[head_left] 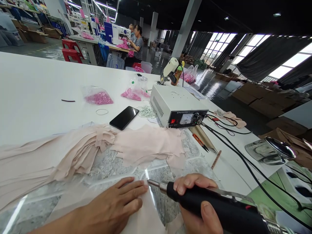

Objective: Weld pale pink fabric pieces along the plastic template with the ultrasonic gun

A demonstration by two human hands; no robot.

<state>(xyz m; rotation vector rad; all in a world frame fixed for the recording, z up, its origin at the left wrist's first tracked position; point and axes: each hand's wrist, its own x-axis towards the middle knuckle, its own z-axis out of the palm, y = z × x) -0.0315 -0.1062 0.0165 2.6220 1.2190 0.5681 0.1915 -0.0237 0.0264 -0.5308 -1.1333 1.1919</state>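
Observation:
My left hand [117, 203] lies flat on a pale pink piece of fabric [149, 213], its fingers stretched out close together. Wrapped in my right hand [195, 182] is a black corded ultrasonic hand tool [231, 213] with a thin metal tip. That tip points left and is at the fabric's edge, just beside my left fingertips; whether it touches the cloth I cannot tell. Beneath lies a glossy marble-patterned sheet [107, 170]. Just beyond my hands is a stack of pale pink fabric pieces [151, 143], with another fanned stack [80, 156] to the left.
A control box [180, 100] with a cable [234, 149] stands behind. Nearby are a phone [124, 117], orange thread snips [200, 142], bags of pink bits [98, 97], pale elastic loops [147, 111] and a lidded glass jar [268, 151]. Two people [136, 42] sit at a distant sewing machine.

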